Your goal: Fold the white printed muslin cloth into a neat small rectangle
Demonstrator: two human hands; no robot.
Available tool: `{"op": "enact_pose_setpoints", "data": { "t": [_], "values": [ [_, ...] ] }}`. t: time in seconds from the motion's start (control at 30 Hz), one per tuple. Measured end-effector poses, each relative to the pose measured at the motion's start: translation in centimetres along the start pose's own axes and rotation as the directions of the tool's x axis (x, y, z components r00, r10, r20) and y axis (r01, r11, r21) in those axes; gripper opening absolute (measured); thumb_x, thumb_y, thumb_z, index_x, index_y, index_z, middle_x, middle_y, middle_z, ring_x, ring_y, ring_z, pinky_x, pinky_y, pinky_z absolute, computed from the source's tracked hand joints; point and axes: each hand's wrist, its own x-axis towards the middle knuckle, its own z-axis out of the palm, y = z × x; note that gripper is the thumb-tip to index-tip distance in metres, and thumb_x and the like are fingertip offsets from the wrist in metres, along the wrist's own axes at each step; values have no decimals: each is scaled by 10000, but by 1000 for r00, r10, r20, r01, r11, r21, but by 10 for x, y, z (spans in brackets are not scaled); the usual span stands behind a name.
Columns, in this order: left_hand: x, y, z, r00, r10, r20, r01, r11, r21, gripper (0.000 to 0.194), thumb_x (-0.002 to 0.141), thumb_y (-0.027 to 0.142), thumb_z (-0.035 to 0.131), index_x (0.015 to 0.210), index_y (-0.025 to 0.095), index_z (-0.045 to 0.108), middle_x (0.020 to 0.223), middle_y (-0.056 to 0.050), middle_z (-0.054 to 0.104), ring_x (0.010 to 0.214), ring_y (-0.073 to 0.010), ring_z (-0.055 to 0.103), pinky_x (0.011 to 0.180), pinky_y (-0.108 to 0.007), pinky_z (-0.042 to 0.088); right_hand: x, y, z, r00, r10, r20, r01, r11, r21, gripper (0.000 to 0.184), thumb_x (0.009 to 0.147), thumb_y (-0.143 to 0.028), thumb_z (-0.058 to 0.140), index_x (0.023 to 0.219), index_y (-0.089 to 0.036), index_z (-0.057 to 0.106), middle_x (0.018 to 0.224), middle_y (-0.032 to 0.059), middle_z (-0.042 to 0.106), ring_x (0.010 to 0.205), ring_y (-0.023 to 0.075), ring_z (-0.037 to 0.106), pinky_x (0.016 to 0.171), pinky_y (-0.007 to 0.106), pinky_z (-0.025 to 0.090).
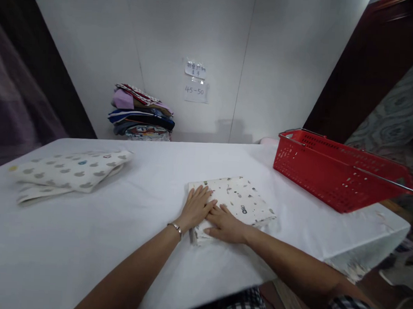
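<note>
A folded white cloth (239,195) with small grey and coloured prints lies on the table in front of me. My left hand (197,205) rests flat on its left part, fingers stretched forward, with a bracelet at the wrist. Beside it, my right hand (225,223) also lies flat on the cloth's near left area, its fingertips touching the left hand. Both palms press down from above; neither grasps the fabric. Farther left on the table is another white cloth (77,168) with grey apple-like shapes, loosely folded over.
A red plastic basket (323,167) with metal handles stands at the right of the white-covered table (146,243). Behind the table's far edge is a stack of folded cloths (142,116). Paper notes (196,91) are taped to the wall, one reading 45-50.
</note>
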Motion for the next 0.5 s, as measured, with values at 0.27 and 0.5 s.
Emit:
{"op": "enact_pose_setpoints", "data": {
  "t": [0.27,0.5],
  "values": [
    [-2,4,0,999,43,1,-43,988,146,574,897,533,335,1372,219,406,1469,-52,341,1381,-257,220,1131,-486,137,5,86,-47,915,290,-280,-338,931,-140,487,923,-375,389,1367,-179,427,1493,124,261,1394,268,143,1102,499,127],
    [-1,9,-3,999,39,23,-42,986,163,570,894,502,357,1382,210,388,1473,-50,334,1380,-255,224,1132,-482,128,-10,148,-33,818,542,-192,-571,806,-159,660,916,-540,273,1461,-173,206,1537,80,106,1401,276,82,1084,515,176]
  ]
}}
